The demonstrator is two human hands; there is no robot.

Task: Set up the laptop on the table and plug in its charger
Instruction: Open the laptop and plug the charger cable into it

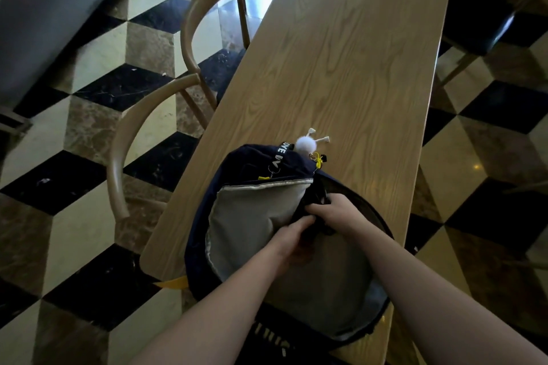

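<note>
Both forearms reach forward; left hand (292, 232) and right hand (332, 212) fingers grip backpack (252, 216) fabric

A café or restaurant dining area: a long wood-grain table (350, 62) runs up the centre of the frame, curved-back wooden chairs (189, 24) line its left side, dark-cushioned seats (477, 29) sit upper right, over polished cube-patterned marble flooring (98, 89).

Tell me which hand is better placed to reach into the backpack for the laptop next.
Probably the left hand: it sits at the grey-lined opening of the backpack, fingers reaching inward. The right hand grips the dark fabric at the rim, apparently holding the opening apart. No laptop is visible yet.
</note>
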